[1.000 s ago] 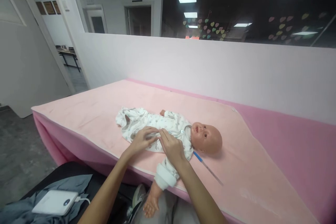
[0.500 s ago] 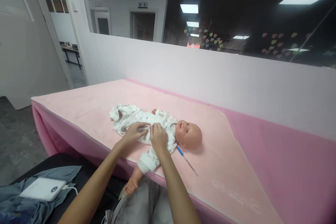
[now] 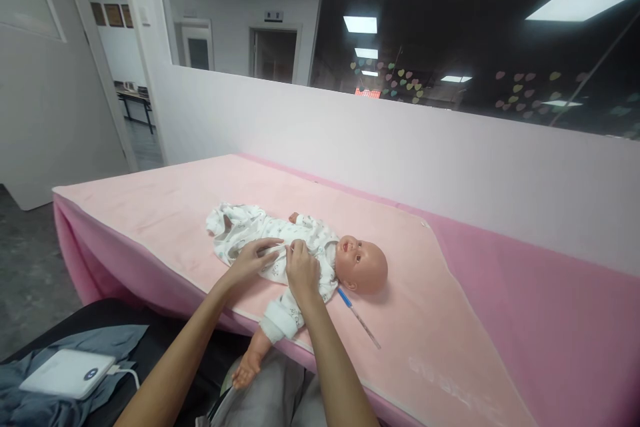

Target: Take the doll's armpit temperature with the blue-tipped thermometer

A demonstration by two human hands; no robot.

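Near left, white power bank [image 3: 70, 373] with its cable [image 3: 131, 372] lies on grey cloth [image 3: 117, 340], likely parked there to stay off the bench [image 3: 440, 320]. The doll's near forearm [image 3: 257, 349] sticks out past the near edge, over the person's lap; probably the body lies so close to the edge for easy reach. White cuff [image 3: 280, 320] is bunched partway up that arm.

Both hands meet over the doll's belly, wrists low, coming in from the near side. Left hand [image 3: 253, 259]: grip narrow, small gap between thumb and forefinger. Right hand [image 3: 303, 270]: fingers bunched, pointing far; grip looks narrow. Can't tell if either pinches fabric; fingertips look placed for fine work on the outfit's front.

Doll [image 3: 325, 252] lies face up, head right, legs left, directly under and just beyond the grip; white printed outfit [image 3: 285, 227] covers its trunk. Blue-ended stick [image 3: 358, 317] lies right of the right hand, just beside the doll's head, apparently set aside.

Far: white wall [image 3: 350, 140], dark window [image 3: 450, 40] above.
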